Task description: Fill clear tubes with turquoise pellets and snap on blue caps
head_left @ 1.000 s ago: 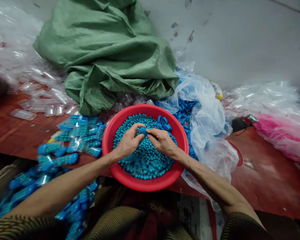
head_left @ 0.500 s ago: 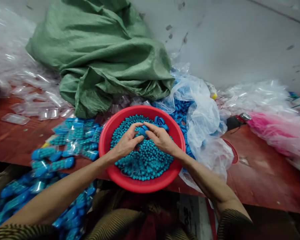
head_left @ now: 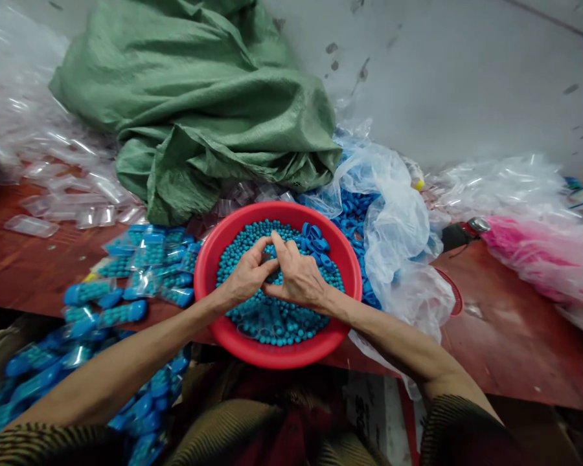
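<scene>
Over the red basin (head_left: 205,272), my left hand (head_left: 249,275) and my right hand (head_left: 298,277) meet, fingers curled and tips close together. Both hands are closed around something small that their fingers hide. Round blue beads (head_left: 276,327) fill the basin beneath them. Some clear plastic pieces (head_left: 257,323) lie on the beads at the near side. Several blue plastic caps (head_left: 315,239) rest on the beads at the far right, beyond my right hand.
Bead-filled packs with blue ends (head_left: 150,249) are heaped left of the basin, more below the table edge (head_left: 39,369). Clear empty cases (head_left: 32,225) lie farther left. A green sack (head_left: 214,123) stands behind; a bag of blue caps (head_left: 393,220) and pink plastic (head_left: 529,252) lie right.
My right hand has turned and moved slightly left over my left fingers. The blue cap seen between my hands is now hidden. The view has shifted slightly.
</scene>
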A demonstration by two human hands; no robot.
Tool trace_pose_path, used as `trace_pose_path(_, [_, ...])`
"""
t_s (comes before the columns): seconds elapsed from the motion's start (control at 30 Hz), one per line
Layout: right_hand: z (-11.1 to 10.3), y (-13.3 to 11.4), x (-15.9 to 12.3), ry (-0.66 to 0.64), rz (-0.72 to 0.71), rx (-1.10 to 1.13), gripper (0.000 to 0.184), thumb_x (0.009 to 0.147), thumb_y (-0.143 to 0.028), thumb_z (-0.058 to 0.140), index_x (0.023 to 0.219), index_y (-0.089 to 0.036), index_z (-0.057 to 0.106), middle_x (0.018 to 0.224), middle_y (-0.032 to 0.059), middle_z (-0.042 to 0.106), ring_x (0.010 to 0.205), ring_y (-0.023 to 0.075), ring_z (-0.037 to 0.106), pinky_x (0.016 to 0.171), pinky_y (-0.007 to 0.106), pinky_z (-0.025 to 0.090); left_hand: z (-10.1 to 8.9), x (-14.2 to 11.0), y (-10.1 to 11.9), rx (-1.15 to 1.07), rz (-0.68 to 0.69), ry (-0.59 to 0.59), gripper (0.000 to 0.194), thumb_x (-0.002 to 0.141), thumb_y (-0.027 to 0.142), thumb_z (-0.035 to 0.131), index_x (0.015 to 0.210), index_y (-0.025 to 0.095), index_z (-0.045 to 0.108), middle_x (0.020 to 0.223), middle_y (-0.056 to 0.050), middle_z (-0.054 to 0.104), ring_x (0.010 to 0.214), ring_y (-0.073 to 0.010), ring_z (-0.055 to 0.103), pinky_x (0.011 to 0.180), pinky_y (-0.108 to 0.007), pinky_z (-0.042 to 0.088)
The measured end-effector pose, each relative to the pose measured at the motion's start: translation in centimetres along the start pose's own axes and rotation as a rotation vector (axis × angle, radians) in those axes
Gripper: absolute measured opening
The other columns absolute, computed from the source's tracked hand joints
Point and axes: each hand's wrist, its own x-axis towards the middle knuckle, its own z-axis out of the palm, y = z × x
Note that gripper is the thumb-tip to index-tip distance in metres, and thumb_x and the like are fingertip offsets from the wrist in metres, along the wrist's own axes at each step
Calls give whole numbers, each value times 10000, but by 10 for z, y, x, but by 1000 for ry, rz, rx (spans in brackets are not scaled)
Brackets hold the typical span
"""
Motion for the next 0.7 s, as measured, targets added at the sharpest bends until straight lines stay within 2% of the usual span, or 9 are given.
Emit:
trace_pose_path(0.07, [-2,-3,4,-27,-8,-31,826,797,-473,511,1449,-101,165,1151,181,503,897,266,597,611,326,526,0,0,0,-63,-11,42,342,724,325,646,1007,181,519,688,44,478,646,-105,476,627,-215,404])
trace_pose_path(0.17, [-3,-5,11,-60,-21,-24,817,800,-492,504,1442,-104,181,1184,182,489,947,277,591,675,339,527,0,3,-2,-101,-27,97,326,710,325,657,965,187,507,704,51,478,628,-88,467,611,-200,397])
trace_pose_path(0.3, [2,-4,18,-114,34,53,848,818,-504,506,1467,-134,105,1224,183,465,965,276,597,742,363,521,-3,10,-7,6,-1,123,297,712,278,645,959,176,515,680,57,466,634,-86,482,606,-198,403])
trace_pose_path(0.43, [-1,9,14,-148,-7,260,860,852,-461,521,1483,-182,7,1328,178,415,1033,263,583,822,396,504,-10,11,-1,110,-21,111,325,716,238,618,1022,184,520,707,48,512,572,-79,485,512,-200,388])
trace_pose_path(0.53, [-14,30,-3,-205,-53,402,805,839,-444,573,1471,-179,151,1302,162,474,1033,237,578,869,401,483,-33,0,14,78,-31,206,380,708,247,635,1063,221,502,744,52,552,515,-65,485,457,-210,380])
trace_pose_path(0.6, [-25,45,-20,-353,-94,430,684,821,-425,611,1399,-171,349,1182,125,575,991,217,589,873,391,476,-59,-12,23,83,35,361,367,706,238,655,1042,233,507,769,57,570,573,-69,535,492,-224,395])
trace_pose_path(0.67, [-34,55,-38,-519,-147,396,588,791,-397,657,1309,-182,480,1101,93,620,985,213,585,875,384,470,-88,-25,27,159,83,504,362,770,232,620,1103,254,479,765,61,573,718,-103,606,525,-246,350])
trace_pose_path(0.7, [-37,58,-46,-582,-165,361,563,779,-379,676,1282,-185,512,1085,89,626,989,215,582,877,384,466,-102,-31,28,192,44,489,352,836,250,552,1167,270,432,765,52,576,823,-145,630,520,-261,304])
